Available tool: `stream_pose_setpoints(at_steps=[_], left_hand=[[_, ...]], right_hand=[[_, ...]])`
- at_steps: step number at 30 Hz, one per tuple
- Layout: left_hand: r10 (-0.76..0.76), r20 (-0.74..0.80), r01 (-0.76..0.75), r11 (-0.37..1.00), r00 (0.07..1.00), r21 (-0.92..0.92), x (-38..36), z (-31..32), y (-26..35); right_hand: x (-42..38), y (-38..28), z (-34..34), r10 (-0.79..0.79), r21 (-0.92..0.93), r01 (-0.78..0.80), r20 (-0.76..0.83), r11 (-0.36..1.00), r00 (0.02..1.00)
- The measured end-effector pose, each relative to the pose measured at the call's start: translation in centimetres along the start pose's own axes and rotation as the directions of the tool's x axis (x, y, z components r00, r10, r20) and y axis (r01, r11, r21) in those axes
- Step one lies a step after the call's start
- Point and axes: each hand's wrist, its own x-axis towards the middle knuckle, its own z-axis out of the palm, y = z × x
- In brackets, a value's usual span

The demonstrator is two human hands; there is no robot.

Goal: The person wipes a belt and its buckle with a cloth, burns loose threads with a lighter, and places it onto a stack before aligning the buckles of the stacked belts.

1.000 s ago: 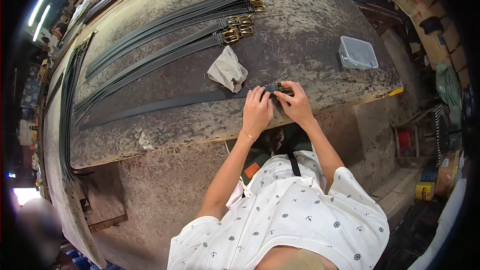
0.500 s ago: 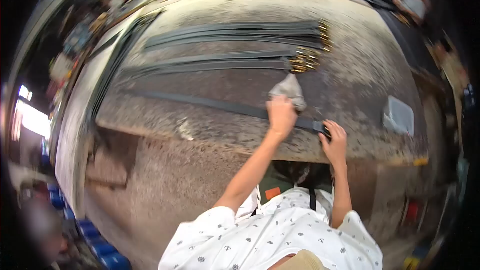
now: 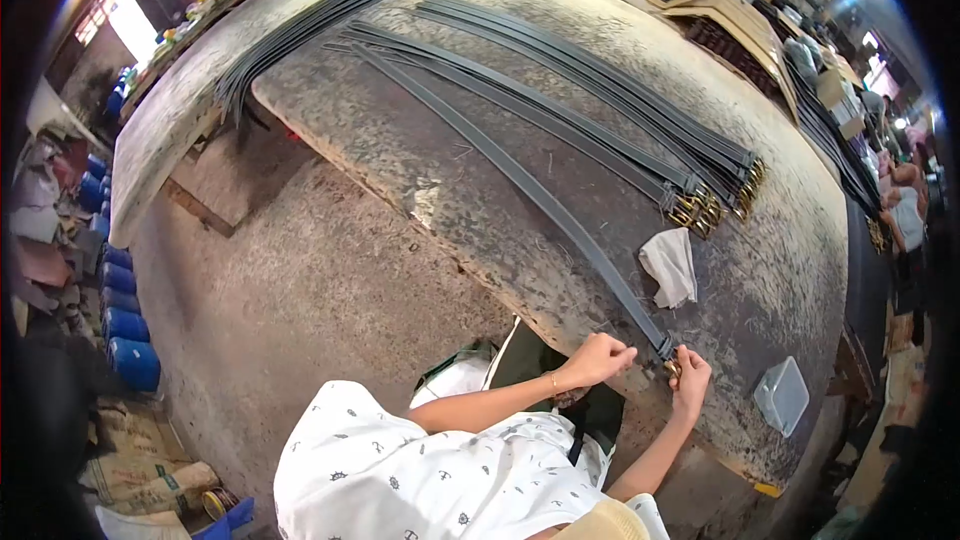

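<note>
A single dark grey belt stretches diagonally over the worktable, its buckle end nearest me. My right hand pinches that end at the brass-coloured buckle. Just left of the buckle, my left hand is closed with curled fingers, apart from the belt; whether anything small is in it I cannot make out. A crumpled pale cloth lies on the table beyond the belt. Past it, two bundles of similar belts lie side by side, with brass buckles clustered at their near right ends.
The worn table has its front edge close to my body. On its right stands a clear plastic box. More dark straps hang over the far left side. Blue drums line the floor at left. Another person is at the far right.
My view has turned to the right. The left hand has let go of the cloth, which now lies on the table, and has come back towards me. The right hand remains at the buckle end.
</note>
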Motion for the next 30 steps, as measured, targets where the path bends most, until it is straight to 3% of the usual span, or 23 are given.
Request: stream_pose_setpoints(at_steps=[1, 2, 4, 5, 6, 8, 10, 12, 13, 14, 16, 19, 21, 22, 23, 25, 26, 27, 28, 30], left_hand=[[-0.159, 0.096, 0.18, 0.938, 0.983, -0.297, 0.2, -0.5, -0.5], [-0.161, 0.086, 0.179, 0.938, 0.983, -0.297, 0.6, -1.0, -0.9], [-0.175, 0.164, 0.239, 0.731, 0.971, -0.639, 1.7, -1.6, -1.5], [-0.186, 0.22, 0.288, 0.642, 0.958, -0.711, 2.5, -2.0, -2.0], [-0.177, 0.217, 0.28, 0.646, 0.96, -0.71, 3.3, -1.8, -2.2], [-0.204, 0.216, 0.29, 0.484, 0.955, -0.826, 4.8, -1.1, -2.5], [-0.147, 0.242, 0.283, 0.447, 0.959, -0.849, 5.1, -1.7, -1.5], [-0.171, 0.186, 0.227, 0.259, 0.967, -0.939, 6.1, -1.9, -1.9], [-0.131, 0.139, 0.168, 0.245, 0.982, -0.955, 7.0, -2.7, -3.0], [-0.147, 0.013, 0.042, 0.199, 0.989, -0.979, 6.4, -4.3, -0.3], [-0.043, -0.167, -0.151, 0.257, 0.985, -0.955, 6.4, -9.0, 1.3], [-0.033, -0.415, -0.399, 0.21, 0.909, -0.893, 7.7, -18.7, 0.8], [-0.052, -0.573, -0.551, 0.217, 0.818, -0.806, 7.9, -27.2, -0.2], [-0.034, -0.659, -0.615, 0.324, 0.752, -0.719, 7.9, -32.5, -2.2], [-0.035, -0.712, -0.684, 0.244, 0.702, -0.687, 7.5, -37.8, -3.9], [-0.02, -0.735, -0.715, 0.215, 0.678, -0.665, 5.0, -48.4, -6.6], [-0.037, -0.79, -0.757, 0.259, 0.612, -0.599, 3.2, -51.9, -6.3], [-0.028, -0.818, -0.765, 0.337, 0.575, -0.549, 1.4, -54.9, -5.4], [0.075, -0.787, -0.733, 0.428, 0.612, -0.529, -0.3, -58.9, -6.0], [-0.101, -0.863, -0.628, 0.644, 0.496, -0.436, -2.2, -64.5, -3.4]], right_hand=[[0.3, -0.2, 0.0, -0.003, 0.0, 0.003, 0.013, 1.0, 1.0], [0.4, -0.2, -0.1, -0.016, 0.048, 0.013, 0.068, 0.999, 0.998], [0.1, 0.0, 0.2, -0.034, 0.093, 0.022, 0.126, 0.995, 0.991], [-0.2, 0.1, 0.7, -0.067, 0.197, 0.036, 0.153, 0.98, 0.986], [-0.4, 0.1, 1.0, -0.104, 0.299, 0.048, 0.173, 0.953, 0.979], [-1.0, 0.1, 1.6, -0.119, 0.371, 0.048, 0.169, 0.927, 0.978], [-1.3, -0.5, 2.2, -0.131, 0.348, 0.076, 0.137, 0.934, 0.982], [-1.6, -1.8, 2.2, -0.153, 0.368, 0.095, 0.132, 0.925, 0.979], [-1.9, -2.5, 1.9, -0.159, 0.389, 0.098, 0.125, 0.916, 0.979], [-1.7, -3.2, 1.3, -0.163, 0.392, 0.105, 0.117, 0.914, 0.98], [-1.3, -4.0, -0.7, -0.226, 0.367, 0.144, 0.19, 0.919, 0.955], [1.2, -5.2, -4.6, -0.318, 0.304, 0.253, 0.189, 0.919, 0.929], [3.4, -5.6, -6.8, -0.317, 0.208, 0.301, 0.05, 0.931, 0.947], [4.7, -5.7, -7.9, -0.289, 0.113, 0.288, -0.007, 0.951, 0.957], [5.7, -5.8, -9.2, -0.236, 0.043, 0.24, -0.081, 0.97, 0.968], [7.9, -5.6, -11.8, -0.209, 0.008, 0.211, -0.119, 0.977, 0.971], [9.1, -5.3, -13.1, -0.209, -0.008, 0.21, -0.121, 0.978, 0.97], [10.2, -5.2, -14.4, -0.21, 0.018, 0.212, -0.097, 0.977, 0.973], [11.2, -5.1, -15.6, -0.208, 0.042, 0.212, -0.071, 0.976, 0.975], [13.9, -5.3, -17.4, -0.26, 0.094, 0.257, 0.021, 0.962, 0.965]])
